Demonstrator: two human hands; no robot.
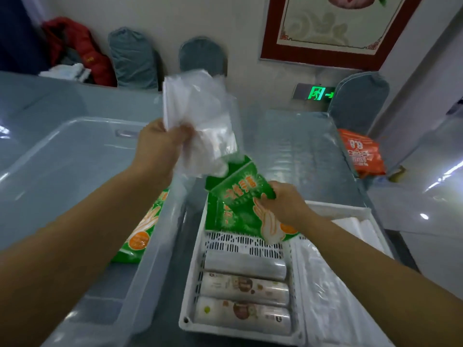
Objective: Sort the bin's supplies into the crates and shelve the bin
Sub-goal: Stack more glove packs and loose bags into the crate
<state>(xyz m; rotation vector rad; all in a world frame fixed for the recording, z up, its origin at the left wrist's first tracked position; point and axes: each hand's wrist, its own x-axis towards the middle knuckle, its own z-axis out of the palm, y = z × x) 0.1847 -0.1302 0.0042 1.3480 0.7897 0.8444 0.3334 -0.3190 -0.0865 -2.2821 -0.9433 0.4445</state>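
My left hand [160,144] grips a bundle of clear plastic bags [200,121], lifted above the far rim of the translucent bin [82,151] on the left. One green glove packet [142,236] lies inside that bin under my left forearm. My right hand [285,204] holds a green glove packet [240,194] over the far end of the white slatted crate [198,279], on top of another green packet [225,219]. Three rolls [245,289] lie side by side in the crate's near half.
A second white crate [363,214] at the right holds white plastic sheets [333,291]. An orange packet [360,154] lies past the table's far right corner. Covered chairs [132,58] and a red jacket [75,46] stand along the back wall.
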